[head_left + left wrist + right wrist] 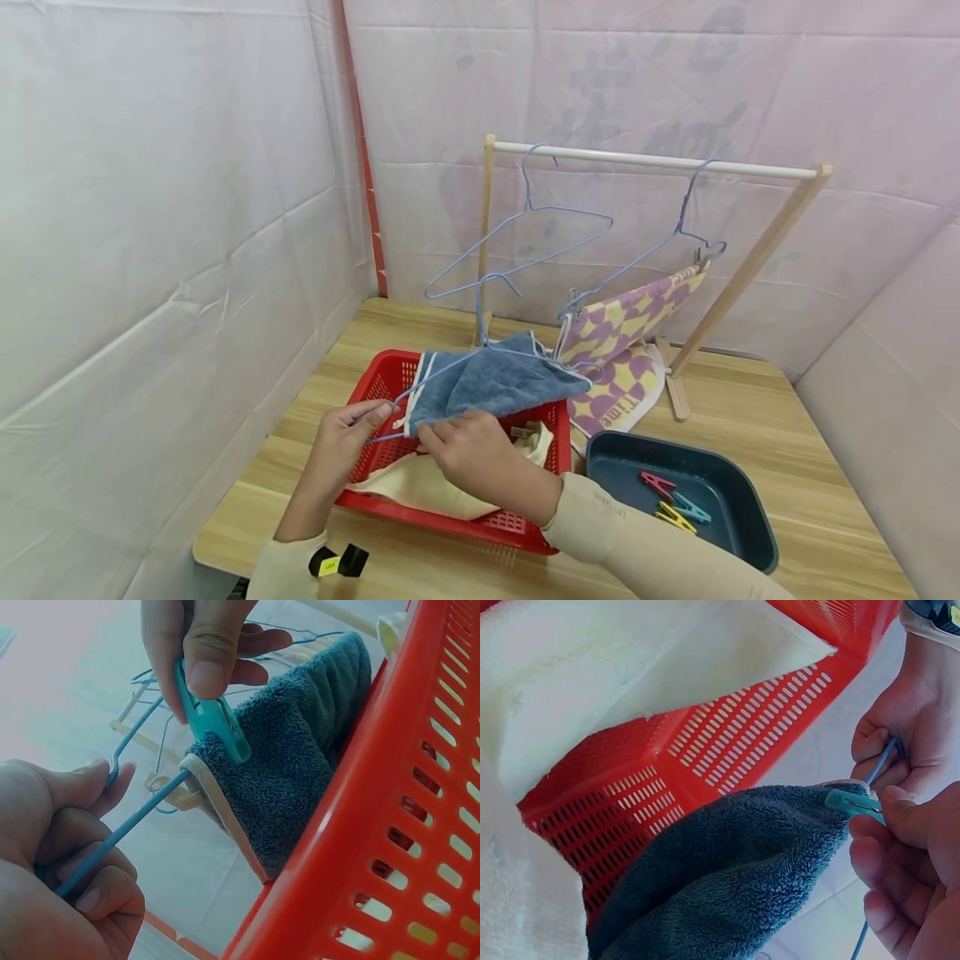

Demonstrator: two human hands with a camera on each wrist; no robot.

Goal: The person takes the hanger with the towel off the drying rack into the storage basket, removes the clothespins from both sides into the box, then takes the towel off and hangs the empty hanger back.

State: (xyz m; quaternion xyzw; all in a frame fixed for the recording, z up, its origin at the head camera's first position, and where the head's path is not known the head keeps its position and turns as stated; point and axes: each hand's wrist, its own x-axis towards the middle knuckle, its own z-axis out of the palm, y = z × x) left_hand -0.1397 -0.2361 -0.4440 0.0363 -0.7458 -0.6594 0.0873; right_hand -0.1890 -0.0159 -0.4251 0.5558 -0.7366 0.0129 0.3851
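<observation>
Pale sheeting [187,208] was hung as walls round a wood-grained table [817,500], a red strip [363,158] showing between two of them. Towards the back a rack [637,157] was set up, two blue hangers [528,196] hooked on its white bar; by grey clips [575,304] a patterned towel [637,308] was held on one of them. Beside the red basket [341,799] a dark tray [637,462] was laid, more clips [677,517] inside. Cream cloth [427,485] was crumpled in the basket, and above it the blue towel [491,379] was draped on a held hanger [150,808]. One end of that hanger was gripped by the left hand [341,446], fingers curled round the wire. By the right hand [480,458] a teal clip [214,724] was pinched between thumb and fingers, at the towel's corner
</observation>
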